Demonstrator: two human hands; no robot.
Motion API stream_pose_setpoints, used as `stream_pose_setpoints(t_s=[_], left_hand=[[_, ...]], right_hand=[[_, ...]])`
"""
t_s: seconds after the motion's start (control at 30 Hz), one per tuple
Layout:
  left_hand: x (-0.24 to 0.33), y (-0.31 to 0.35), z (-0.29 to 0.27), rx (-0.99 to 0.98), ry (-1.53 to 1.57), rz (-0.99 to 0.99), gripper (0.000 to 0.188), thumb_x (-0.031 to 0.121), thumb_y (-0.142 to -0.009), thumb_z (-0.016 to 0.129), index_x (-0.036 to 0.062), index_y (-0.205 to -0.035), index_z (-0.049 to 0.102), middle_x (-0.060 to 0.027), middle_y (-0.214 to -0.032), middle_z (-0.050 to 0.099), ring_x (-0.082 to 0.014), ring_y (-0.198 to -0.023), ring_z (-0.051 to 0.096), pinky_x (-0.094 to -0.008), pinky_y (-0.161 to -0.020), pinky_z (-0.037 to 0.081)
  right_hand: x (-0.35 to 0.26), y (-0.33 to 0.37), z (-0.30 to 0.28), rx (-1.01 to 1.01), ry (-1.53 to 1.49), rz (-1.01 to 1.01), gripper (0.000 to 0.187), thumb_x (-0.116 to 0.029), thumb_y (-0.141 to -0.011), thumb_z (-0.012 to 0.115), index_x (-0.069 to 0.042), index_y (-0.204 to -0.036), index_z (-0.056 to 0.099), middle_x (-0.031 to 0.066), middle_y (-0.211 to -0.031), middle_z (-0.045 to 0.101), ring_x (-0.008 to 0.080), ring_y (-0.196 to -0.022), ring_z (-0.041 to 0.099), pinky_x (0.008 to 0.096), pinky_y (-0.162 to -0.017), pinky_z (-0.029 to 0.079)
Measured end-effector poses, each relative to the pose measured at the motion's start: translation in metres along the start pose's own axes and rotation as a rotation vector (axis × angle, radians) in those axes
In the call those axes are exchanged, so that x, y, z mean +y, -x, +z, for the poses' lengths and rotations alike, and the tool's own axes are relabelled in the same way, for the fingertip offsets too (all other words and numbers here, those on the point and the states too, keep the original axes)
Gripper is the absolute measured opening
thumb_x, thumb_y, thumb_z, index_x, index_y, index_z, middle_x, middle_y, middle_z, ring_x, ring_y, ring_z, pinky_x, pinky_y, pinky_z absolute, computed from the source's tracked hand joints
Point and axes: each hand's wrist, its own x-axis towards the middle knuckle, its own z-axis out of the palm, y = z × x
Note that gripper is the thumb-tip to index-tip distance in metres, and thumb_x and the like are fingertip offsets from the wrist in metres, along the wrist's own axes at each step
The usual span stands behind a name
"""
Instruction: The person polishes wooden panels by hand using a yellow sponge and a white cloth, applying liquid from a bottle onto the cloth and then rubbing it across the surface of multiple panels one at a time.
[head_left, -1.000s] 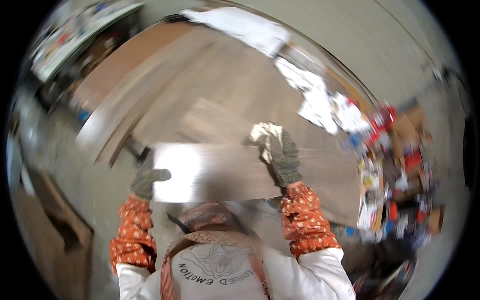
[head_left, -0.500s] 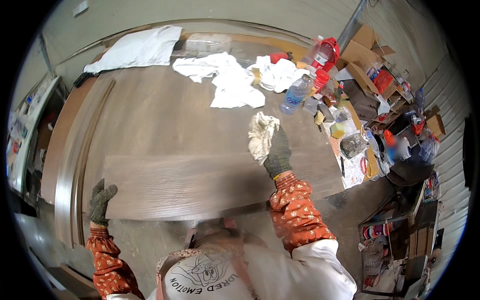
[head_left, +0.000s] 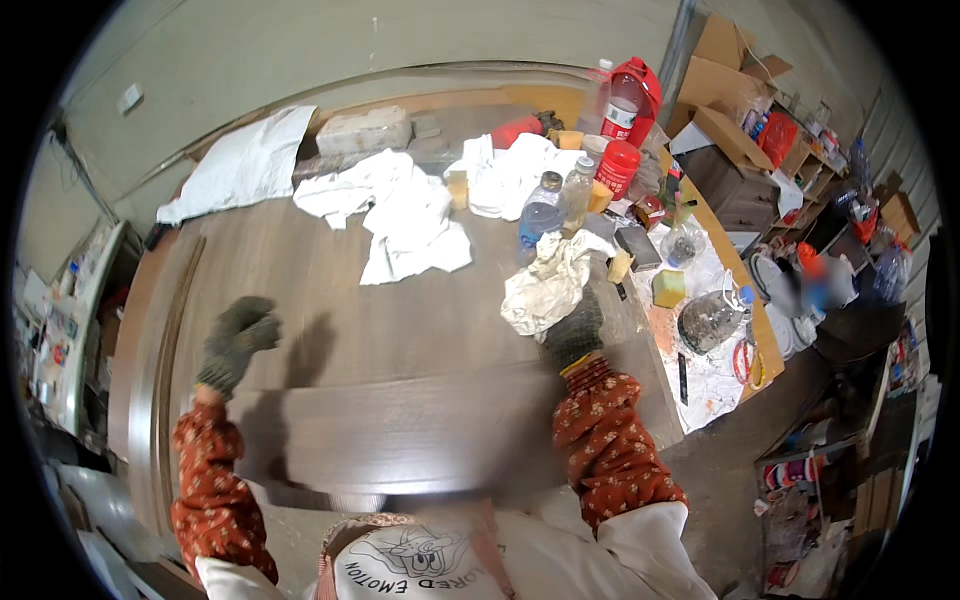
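Across the bench's near side, before the person's chest, lies a long brown wood-grain board (head_left: pixel 420 425), on a broad brown wooden bench (head_left: pixel 270 270). The right hand (head_left: pixel 574 330), in a dark grey-green knitted glove, grasps a crumpled cream-coloured cloth (head_left: pixel 548 285) just beyond the board's right end, the fingers partly hidden by the folds. The left hand (head_left: pixel 240 340), gloved alike, is released, its fingers loosely curled with nothing I can see in them; it hangs just beyond the board's left end, apart from its shadow. Orange floral sleeves (head_left: pixel 620 440) cover both forearms, the right one across the board's right end. From where I stand, thin dark-brown wooden strips (head_left: pixel 170 350) lie left of the board. Well beyond its middle are rumpled white cloths (head_left: pixel 400 215), and beyond its left end a flatter white cloth (head_left: pixel 245 165). Farther past its right end stand a clear bottle with bluish contents (head_left: pixel 541 217) and a red cylindrical jar (head_left: pixel 618 167); right of the board, a yellow-green sponge block (head_left: pixel 669 289) sits on stained white paper (head_left: pixel 705 385).
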Motion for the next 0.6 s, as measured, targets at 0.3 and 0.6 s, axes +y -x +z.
stream_pose_setpoints(t_s=[0.3,0.6], left_hand=[[0.023,-0.156,0.237,-0.331,0.057,0.173,0.050,0.009,-0.082,0.069,-0.0001,-0.127,0.048,-0.0116,-0.113,0.058,-0.0186,-0.103,0.056,-0.0308,-0.090,0.048],[0.048,-0.084,0.304,-0.304,-0.120,0.522,0.045,0.015,-0.081,0.074,-0.0001,-0.119,0.056,-0.0129,-0.124,0.055,-0.0220,-0.118,0.051,-0.0348,-0.098,0.044]], right_hand=[[0.020,-0.003,-0.029,0.130,-0.306,-0.018,0.045,-0.043,-0.097,0.042,-0.013,-0.130,0.048,0.0065,-0.120,0.055,0.0229,-0.107,0.052,0.0433,-0.093,0.039],[0.024,-0.008,-0.009,0.591,-0.141,0.009,0.035,-0.027,-0.095,0.055,-0.013,-0.127,0.051,0.0063,-0.106,0.061,0.0148,-0.088,0.060,0.0284,-0.072,0.051]])
